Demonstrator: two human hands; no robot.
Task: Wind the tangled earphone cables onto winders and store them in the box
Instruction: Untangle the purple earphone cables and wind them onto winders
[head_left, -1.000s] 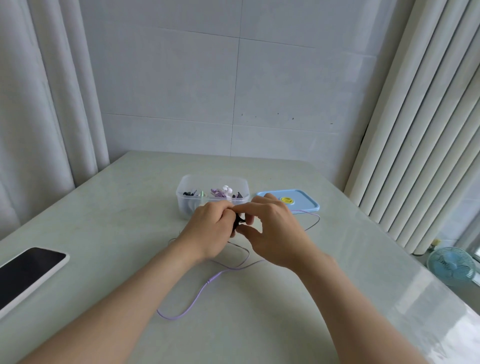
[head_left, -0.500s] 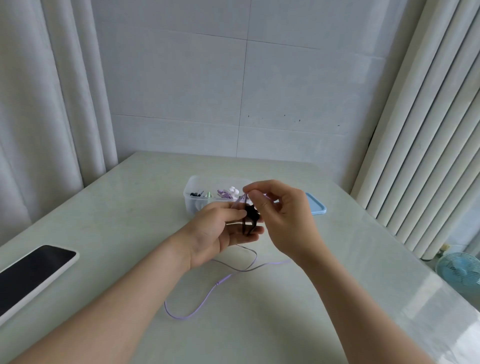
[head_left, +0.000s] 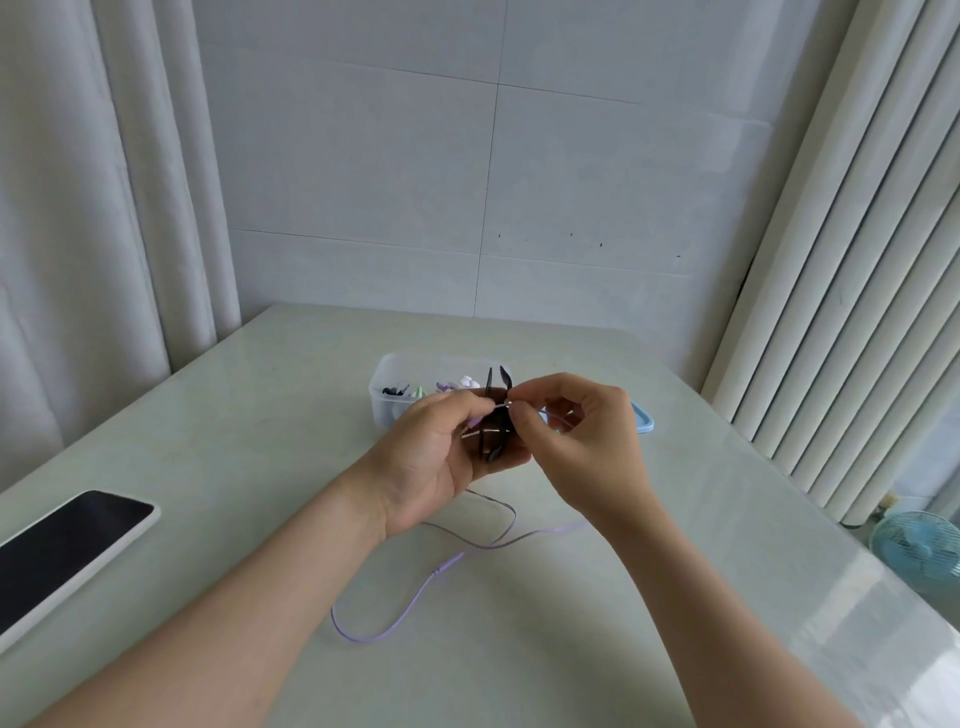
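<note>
**Two hands at a black winder, now raised and turned**

Both hands sit a little higher than half a second ago. The left hand (head_left: 436, 457) has rolled palm-up, its fingers curled under the black winder (head_left: 491, 447) and holding it upright, so the winder's two tips now poke above the fingers. The right hand (head_left: 582, 441) has come closer. Its thumb and forefinger pinch a pale strand of the cable (head_left: 440, 571) right against the winder's upper part, and its other fingers are loosely curled.

A couple of turns of cable cross the winder. The rest drops from under the left hand and lies in loose purple loops on the table (head_left: 519, 665), near the wrists, much as before.

Just behind the hands stands the clear box (head_left: 382, 405), with small earphone pieces inside. The blue lid (head_left: 644, 421) shows past the right hand. A phone (head_left: 67, 551) lies at the table's left edge, well apart from the hands.
</note>
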